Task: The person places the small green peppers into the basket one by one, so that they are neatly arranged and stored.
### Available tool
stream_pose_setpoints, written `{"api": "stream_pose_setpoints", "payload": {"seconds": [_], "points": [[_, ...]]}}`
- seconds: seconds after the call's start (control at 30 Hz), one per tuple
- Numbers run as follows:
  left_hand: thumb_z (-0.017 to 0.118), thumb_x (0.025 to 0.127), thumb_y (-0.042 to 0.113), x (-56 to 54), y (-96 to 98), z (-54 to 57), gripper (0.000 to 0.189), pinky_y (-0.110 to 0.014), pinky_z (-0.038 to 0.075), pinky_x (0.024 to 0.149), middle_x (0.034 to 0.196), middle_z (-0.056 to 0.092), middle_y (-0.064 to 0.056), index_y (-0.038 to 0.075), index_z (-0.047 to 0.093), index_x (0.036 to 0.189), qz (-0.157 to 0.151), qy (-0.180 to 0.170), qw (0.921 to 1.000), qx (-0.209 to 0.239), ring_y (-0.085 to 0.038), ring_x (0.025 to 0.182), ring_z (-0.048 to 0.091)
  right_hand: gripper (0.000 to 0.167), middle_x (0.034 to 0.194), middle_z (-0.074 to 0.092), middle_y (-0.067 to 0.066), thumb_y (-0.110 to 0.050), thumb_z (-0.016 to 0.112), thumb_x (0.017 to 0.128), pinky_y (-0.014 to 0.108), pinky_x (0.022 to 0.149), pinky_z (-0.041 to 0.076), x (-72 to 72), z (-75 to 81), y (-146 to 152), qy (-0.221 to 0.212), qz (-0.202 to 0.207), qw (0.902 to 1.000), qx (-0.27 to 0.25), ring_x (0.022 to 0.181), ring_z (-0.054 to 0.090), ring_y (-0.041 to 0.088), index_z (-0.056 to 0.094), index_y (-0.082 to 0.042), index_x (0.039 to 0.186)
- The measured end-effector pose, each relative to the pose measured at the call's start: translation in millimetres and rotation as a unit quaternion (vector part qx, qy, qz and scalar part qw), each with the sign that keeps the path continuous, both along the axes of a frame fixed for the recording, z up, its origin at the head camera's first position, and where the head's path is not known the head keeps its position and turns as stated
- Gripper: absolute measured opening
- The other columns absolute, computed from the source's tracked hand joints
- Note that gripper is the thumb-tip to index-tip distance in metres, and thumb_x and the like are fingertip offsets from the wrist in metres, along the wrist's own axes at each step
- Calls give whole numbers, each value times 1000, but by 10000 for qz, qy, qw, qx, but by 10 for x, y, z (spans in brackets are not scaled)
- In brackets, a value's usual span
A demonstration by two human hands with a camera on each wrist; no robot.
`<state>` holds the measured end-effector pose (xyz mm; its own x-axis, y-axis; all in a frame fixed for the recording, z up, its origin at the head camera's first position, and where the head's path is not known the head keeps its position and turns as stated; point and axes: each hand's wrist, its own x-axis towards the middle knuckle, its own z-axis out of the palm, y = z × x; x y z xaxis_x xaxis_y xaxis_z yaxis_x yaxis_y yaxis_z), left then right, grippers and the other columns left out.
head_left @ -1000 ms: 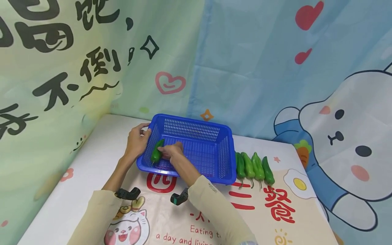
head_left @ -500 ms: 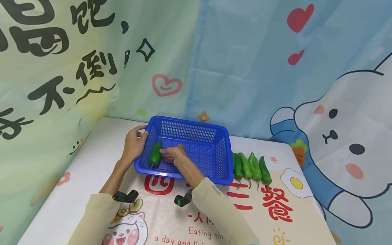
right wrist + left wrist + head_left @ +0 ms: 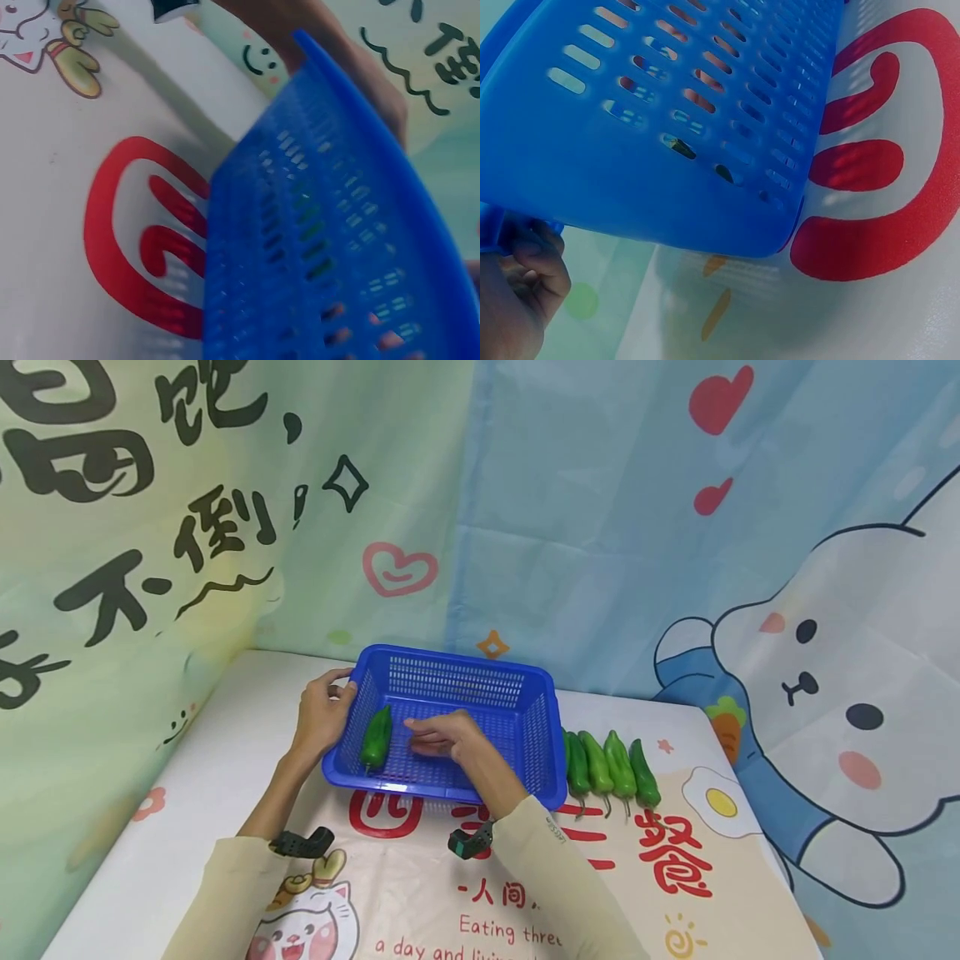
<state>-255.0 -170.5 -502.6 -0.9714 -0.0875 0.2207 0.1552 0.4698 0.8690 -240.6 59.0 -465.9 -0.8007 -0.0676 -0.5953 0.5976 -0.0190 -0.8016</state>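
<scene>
A blue plastic basket (image 3: pixel 498 727) with slotted walls stands on the table. One green pepper (image 3: pixel 377 739) lies inside along its left wall, stem end toward the person. My left hand (image 3: pixel 322 714) grips the basket's left rim, thumb on top; the left wrist view shows the curled fingers of this hand (image 3: pixel 532 289) at the rim. Inside the basket, my right hand (image 3: pixel 447 735) hovers to the right of the pepper, apart from it, fingers loosely extended and holding nothing. In the right wrist view the basket wall (image 3: pixel 300 195) hides most of that hand.
Several green peppers (image 3: pixel 609 764) lie in a row just right of the basket, stems toward the person. The table (image 3: pixel 247 727) bears a printed mat (image 3: pixel 420 893). Printed cloth (image 3: pixel 585 527) hangs close behind and at the left.
My right hand has let go of the pepper and drawn back to the right. The pepper stays by the basket's left wall. My left hand keeps its hold on the rim.
</scene>
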Motion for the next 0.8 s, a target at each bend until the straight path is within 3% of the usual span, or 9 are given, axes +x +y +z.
{"api": "stream_pose_setpoints", "payload": {"seconds": [0.13, 0.23, 0.47, 0.63, 0.8], "points": [[58, 111, 14, 6, 4, 14, 40, -21, 51, 56, 97, 78, -29, -4, 64, 147, -39, -6, 10000, 35, -13, 67, 71, 31, 133, 68, 35, -4, 83, 95, 46, 101, 61, -23, 46, 115, 67, 166, 9996, -197, 110, 82, 36, 76, 11, 122], [57, 111, 14, 7, 6, 12, 40, -21, 51, 55, 96, 77, -30, -4, 63, 147, -41, -3, 10000, 52, -11, 65, 69, 34, 138, 65, 36, -3, 81, 97, 46, 103, 61, -30, 74, 190, 124, 349, 9987, -358, 114, 80, 36, 74, 13, 126], [57, 112, 14, 10, 9, -3, 40, -21, 51, 55, 96, 77, -30, -4, 64, 146, -4, -16, 10000, 45, -9, 63, 66, 42, 128, 74, 31, -7, 78, 100, 47, 108, 58, -21, 135, 342, 257, 793, 9960, -324, 121, 77, 38, 68, 15, 134], [57, 112, 14, 10, 2, -11, 40, -21, 51, 55, 96, 76, -30, -4, 64, 146, 14, 31, 10000, 19, -11, 64, 66, 48, 131, 73, 31, -8, 74, 103, 51, 116, 53, 7, 216, 441, 386, 1133, 9919, -417, 139, 62, 48, 61, 18, 141], [57, 112, 15, 22, 6, -10, 40, -22, 51, 55, 96, 76, -29, -4, 64, 147, 2, 16, 10000, 32, -12, 64, 66, 44, 120, 80, 26, -7, 73, 104, 55, 118, 49, 18, 254, 569, 545, 1248, 9895, -491, 131, 70, 46, 63, 18, 139]]}}
